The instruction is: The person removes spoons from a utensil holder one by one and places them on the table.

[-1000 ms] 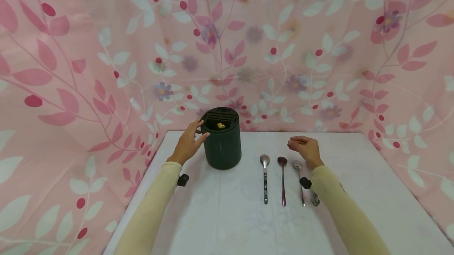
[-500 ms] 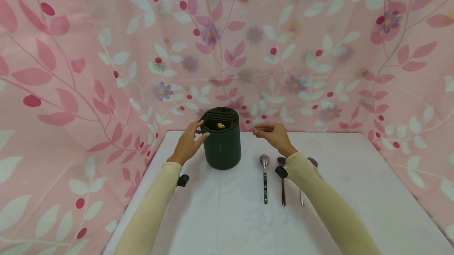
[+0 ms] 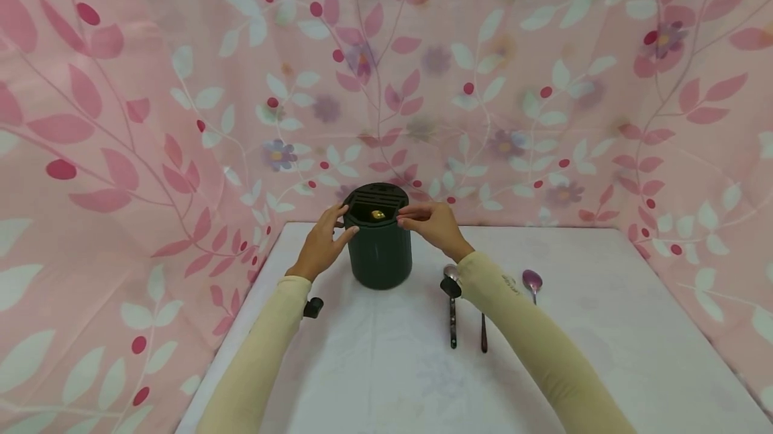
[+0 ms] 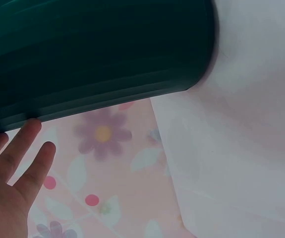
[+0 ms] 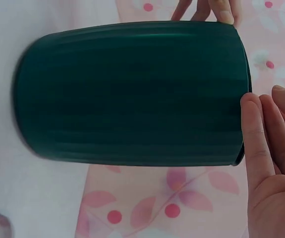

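A dark green ribbed utensil holder (image 3: 379,256) stands upright at the back of the white table, its slotted top holding a small shiny gold piece (image 3: 378,214) in the front opening. On its left side my left hand (image 3: 318,244) rests spread fingertips and thumb at the rim. In the left wrist view its fingers (image 4: 26,158) reach the holder's wall, fairly straight. My right hand (image 3: 436,227) is at the rim's right side. The right wrist view has its extended fingertips (image 5: 251,106) right at the rim. Neither hand shows anything between its fingers.
Right of the holder lie a spoon with a dark speckled handle (image 3: 453,327), a second with a slim dark handle (image 3: 484,339) and a purple spoon (image 3: 532,280). My right sleeve (image 3: 513,313) covers parts of them. Flowered pink cloth (image 3: 386,85) hangs behind the table.
My right hand has moved left from above the spoons to the holder's rim, its sleeve now hiding other spoons. The left hand stays at the holder.
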`<state>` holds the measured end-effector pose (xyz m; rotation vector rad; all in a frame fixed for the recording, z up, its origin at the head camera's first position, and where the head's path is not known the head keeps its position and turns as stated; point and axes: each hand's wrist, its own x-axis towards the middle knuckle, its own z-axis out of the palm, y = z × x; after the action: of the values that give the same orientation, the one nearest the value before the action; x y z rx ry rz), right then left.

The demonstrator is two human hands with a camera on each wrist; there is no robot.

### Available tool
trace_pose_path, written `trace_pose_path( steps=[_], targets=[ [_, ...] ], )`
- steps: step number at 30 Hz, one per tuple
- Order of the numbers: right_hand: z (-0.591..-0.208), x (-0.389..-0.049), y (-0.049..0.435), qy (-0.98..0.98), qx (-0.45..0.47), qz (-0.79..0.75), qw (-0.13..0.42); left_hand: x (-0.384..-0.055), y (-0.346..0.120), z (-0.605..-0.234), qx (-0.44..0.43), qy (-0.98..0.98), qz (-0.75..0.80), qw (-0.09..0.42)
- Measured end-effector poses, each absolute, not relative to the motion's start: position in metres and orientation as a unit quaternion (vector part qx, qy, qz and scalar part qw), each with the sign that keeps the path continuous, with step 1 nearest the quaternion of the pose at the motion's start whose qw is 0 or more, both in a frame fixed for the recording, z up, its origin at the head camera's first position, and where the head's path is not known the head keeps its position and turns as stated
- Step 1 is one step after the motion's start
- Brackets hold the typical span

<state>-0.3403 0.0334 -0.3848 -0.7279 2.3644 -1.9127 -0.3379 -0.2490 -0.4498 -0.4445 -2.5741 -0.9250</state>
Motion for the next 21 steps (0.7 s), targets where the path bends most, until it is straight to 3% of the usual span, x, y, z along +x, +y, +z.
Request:
trace_pose_path(
  steps=[21],
  targets=[
    [-0.391,-0.374,0.008,0.809,-0.251,-0.530,-0.043,-0.339,-0.250,-0.450,-0.155,-0.916,-0.322,0.181]
  ],
)
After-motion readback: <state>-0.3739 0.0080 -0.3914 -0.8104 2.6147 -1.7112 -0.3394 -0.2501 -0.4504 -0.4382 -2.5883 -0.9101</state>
